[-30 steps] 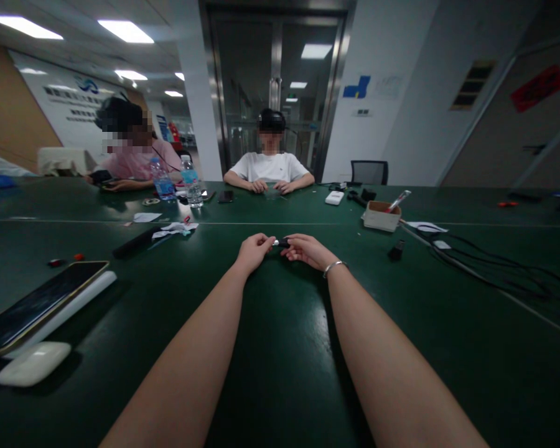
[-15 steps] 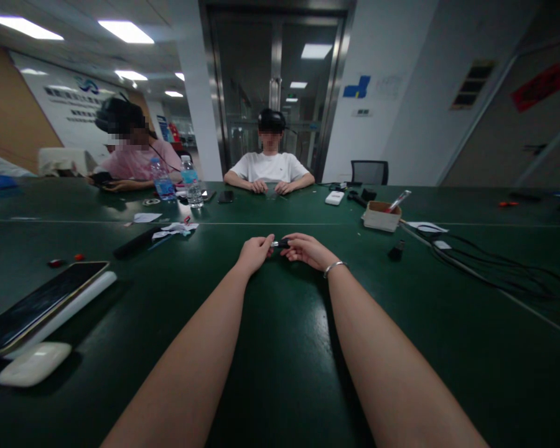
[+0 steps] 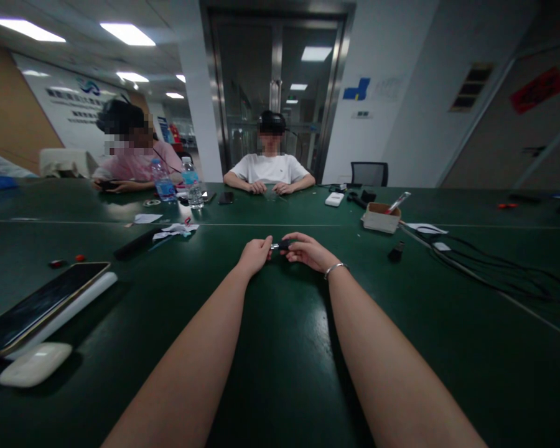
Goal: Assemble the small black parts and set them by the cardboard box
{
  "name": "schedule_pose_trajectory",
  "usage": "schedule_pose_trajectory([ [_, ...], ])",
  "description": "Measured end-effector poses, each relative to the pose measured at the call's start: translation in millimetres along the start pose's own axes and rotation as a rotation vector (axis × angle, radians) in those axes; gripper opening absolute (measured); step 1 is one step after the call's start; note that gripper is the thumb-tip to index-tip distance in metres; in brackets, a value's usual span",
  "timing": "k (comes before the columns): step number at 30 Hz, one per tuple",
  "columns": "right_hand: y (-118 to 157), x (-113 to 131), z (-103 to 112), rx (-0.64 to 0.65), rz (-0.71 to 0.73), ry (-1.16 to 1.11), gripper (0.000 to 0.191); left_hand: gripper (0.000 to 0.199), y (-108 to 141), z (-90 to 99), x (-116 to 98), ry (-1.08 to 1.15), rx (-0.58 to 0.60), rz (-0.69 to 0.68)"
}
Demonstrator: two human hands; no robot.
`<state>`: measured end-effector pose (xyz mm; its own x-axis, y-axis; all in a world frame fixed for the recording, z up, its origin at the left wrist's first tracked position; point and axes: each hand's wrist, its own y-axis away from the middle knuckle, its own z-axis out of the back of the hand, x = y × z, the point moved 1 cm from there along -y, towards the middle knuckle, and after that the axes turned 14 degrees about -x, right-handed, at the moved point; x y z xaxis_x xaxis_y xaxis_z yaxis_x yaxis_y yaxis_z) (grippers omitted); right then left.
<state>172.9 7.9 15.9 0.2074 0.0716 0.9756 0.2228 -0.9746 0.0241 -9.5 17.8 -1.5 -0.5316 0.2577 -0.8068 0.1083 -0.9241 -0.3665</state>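
Between my two hands, low over the green table (image 3: 280,336), lies a small dark object with a silvery metal part (image 3: 284,245). My left hand (image 3: 256,256) pinches the metal end with thumb and fingers. The black end is held in the fingers of my right hand (image 3: 309,251), which has a silver bangle at the wrist. What exactly the object is cannot be made out. To the right of my right hand a small black item (image 3: 396,251) rests on the table.
Phone (image 3: 42,302) on a white object and a white case (image 3: 36,364) at left; black rod (image 3: 137,242), papers (image 3: 175,231), bottles (image 3: 193,186) farther off. At right, a box (image 3: 381,218) and black cables (image 3: 494,261). Two people sit across the table.
My hands stay almost in place. The black part between them shows a little more, and the fingers of my right hand have shifted slightly on it.
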Motion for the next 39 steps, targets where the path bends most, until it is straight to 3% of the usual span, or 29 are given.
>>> schedule_pose_trajectory([
  [10, 0.9, 0.2, -0.3, -0.022, -0.002, -0.003, 0.030, 0.056, -1.0, -1.6, 1.4, 0.012, 0.000, -0.025],
  [13, -0.3, -0.8, -0.3, -0.024, -0.005, -0.002, 0.028, 0.048, -1.3, -1.7, 1.6, 0.039, -0.017, -0.009],
  [24, -2.1, -0.9, -1.8, -0.078, -0.017, 0.002, 0.012, 0.024, 0.5, -1.7, -2.8, 0.402, -0.007, 0.072],
  [39, -5.3, -2.9, -1.0, -0.123, -0.025, -0.021, 0.016, 0.022, -1.5, -1.8, 1.7, 0.399, -0.012, 0.074],
])
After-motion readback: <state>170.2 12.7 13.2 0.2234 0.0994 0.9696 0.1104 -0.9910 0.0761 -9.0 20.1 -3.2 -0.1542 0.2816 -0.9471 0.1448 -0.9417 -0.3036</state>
